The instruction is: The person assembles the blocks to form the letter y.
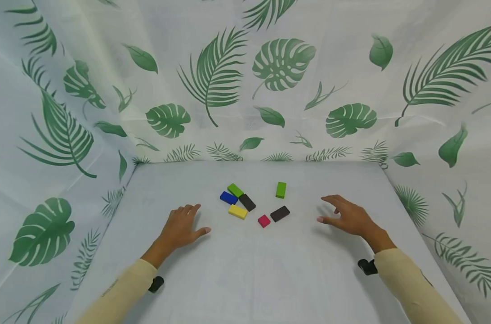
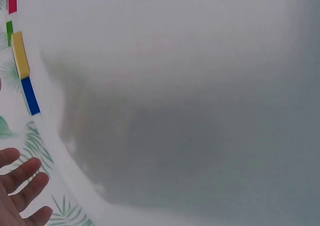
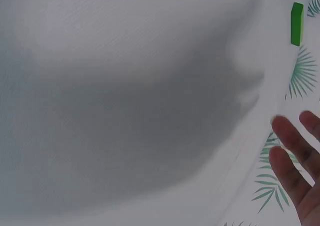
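On the left of the head view, the left hand (image 1: 181,227) hovers over the white table with fingers spread and nothing held. Its nearest blocks are a blue one (image 1: 229,198) and a yellow one (image 1: 238,212). Beside these lie a green block (image 1: 235,190) and a dark block (image 1: 247,202), close together. The right hand (image 1: 348,217) is over the table at the right, thumb and fingers apart, holding nothing. Nearer to it are a second dark block (image 1: 280,213), another green block (image 1: 281,190) and a small red block (image 1: 264,221). Some fingers show in each wrist view.
White cloth with green leaf prints (image 1: 283,65) hangs behind the table (image 1: 245,270) and along both sides. A small black device (image 1: 156,284) sits under the left sleeve, and another (image 1: 368,267) by the right sleeve.
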The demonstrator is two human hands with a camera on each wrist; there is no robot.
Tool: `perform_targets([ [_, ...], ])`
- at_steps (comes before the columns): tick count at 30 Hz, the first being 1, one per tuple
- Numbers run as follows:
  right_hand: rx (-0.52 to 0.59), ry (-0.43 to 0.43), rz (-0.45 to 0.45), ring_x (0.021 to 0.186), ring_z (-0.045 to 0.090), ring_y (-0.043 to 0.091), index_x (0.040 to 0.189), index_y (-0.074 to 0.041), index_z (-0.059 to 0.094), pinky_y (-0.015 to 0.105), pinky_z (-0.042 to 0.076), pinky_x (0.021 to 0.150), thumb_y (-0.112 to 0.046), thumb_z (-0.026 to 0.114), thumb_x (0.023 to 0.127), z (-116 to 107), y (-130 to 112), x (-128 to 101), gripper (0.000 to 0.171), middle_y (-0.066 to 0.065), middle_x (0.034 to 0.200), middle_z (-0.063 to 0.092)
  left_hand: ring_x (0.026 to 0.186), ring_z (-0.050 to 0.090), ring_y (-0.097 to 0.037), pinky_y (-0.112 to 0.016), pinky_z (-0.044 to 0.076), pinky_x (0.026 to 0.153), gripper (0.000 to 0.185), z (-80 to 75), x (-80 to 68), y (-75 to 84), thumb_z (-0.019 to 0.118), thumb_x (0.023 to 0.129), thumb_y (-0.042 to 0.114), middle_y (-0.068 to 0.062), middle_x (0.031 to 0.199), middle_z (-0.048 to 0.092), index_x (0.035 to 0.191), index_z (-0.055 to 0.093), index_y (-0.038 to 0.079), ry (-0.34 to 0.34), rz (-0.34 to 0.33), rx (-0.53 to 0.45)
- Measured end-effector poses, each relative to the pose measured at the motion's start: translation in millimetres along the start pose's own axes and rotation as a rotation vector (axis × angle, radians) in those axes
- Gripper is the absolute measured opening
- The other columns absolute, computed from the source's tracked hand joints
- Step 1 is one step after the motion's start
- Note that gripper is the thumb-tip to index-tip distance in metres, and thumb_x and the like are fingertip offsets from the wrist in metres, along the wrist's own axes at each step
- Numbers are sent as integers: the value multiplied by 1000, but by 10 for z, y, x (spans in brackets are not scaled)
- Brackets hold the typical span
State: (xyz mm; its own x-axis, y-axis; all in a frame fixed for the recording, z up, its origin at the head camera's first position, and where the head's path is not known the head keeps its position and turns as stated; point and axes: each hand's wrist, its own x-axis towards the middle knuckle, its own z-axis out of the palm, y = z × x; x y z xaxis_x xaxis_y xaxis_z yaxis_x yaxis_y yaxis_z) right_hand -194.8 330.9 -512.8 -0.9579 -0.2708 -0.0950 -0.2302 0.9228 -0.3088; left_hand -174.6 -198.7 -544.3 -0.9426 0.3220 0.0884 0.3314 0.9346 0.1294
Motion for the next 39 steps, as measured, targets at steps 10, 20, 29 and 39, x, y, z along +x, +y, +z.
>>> perform_targets([
  [10,155,-50,-20,93,61,20,140,-11,56,32,49,68,-58,73,85,7,-109,141,74,15,134,61,122,59,-33,-52,48,102,73,-10,28,296,69,87,59,-14,134,62,138,55,8,-42,-76,-178],
  [20,231,-70,-68,90,61,17,136,-11,60,31,49,70,-58,75,82,31,-212,248,73,13,130,64,116,63,-24,-44,52,98,64,22,62,526,69,90,54,-8,127,65,135,59,9,-78,-102,-315],
  [29,282,-97,-114,89,60,16,135,-9,60,31,50,72,-51,78,83,80,-324,366,70,14,128,64,110,64,-22,-42,54,95,58,54,136,685,68,93,49,-7,119,67,133,59,8,-86,-67,-407],
  [39,306,-104,-135,89,60,16,134,-11,62,31,50,74,-48,80,82,169,-414,479,66,10,127,65,110,64,-20,-40,54,94,55,135,218,841,68,94,47,-7,119,68,132,60,7,-78,-34,-460],
])
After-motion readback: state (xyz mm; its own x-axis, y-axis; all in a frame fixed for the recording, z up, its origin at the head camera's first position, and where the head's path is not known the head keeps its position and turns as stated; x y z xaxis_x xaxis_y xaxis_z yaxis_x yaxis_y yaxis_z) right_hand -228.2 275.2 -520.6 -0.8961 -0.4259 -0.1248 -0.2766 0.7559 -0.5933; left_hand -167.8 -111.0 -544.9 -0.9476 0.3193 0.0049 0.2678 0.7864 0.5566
